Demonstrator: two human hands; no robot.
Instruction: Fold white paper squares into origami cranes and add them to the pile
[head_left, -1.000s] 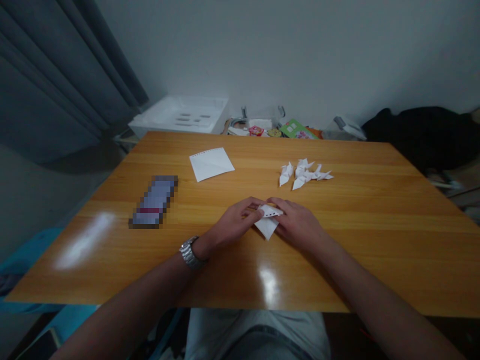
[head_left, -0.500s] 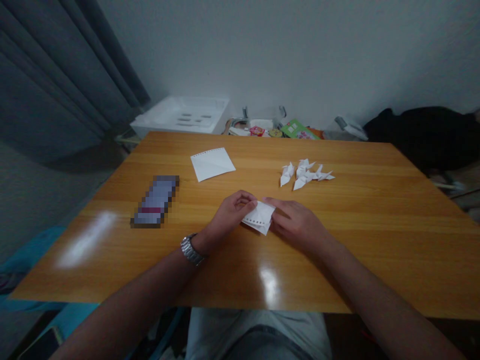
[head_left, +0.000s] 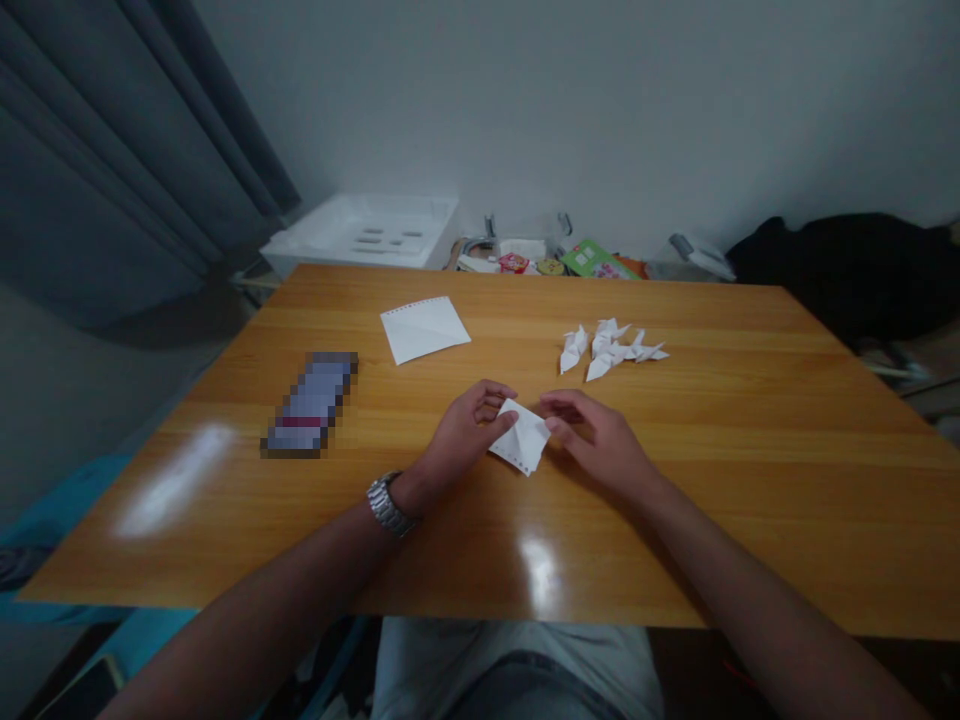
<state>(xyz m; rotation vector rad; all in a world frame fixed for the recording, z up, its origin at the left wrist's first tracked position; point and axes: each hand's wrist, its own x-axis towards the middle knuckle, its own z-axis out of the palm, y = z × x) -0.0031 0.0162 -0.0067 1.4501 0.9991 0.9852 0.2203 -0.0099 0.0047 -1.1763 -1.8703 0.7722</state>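
Observation:
My left hand [head_left: 474, 420] is closed on a small folded sheet of white paper [head_left: 529, 440], its thumb lying on top near the upper left edge. The paper is turned like a diamond, with a row of punched holes along its lower left edge and a crease across its face. At the paper's right corner is my right hand [head_left: 600, 430], the thumb touching that corner and the fingers curled; what lies under the thumb is hidden. Beyond the right hand rest several folded white paper birds [head_left: 611, 350] in a cluster.
A loose white sheet [head_left: 426, 330] with punched holes lies toward the back of the wooden table [head_left: 750, 450]. To the left is a phone [head_left: 311, 402], its screen blurred out. Behind the table stand a white plastic tray [head_left: 360, 250] and a green packet [head_left: 596, 260].
The folded paper has turned, and a creased face now shows with the holes at lower left. My right fingers have drawn back slightly from its upper edge. The left thumb lies further over it.

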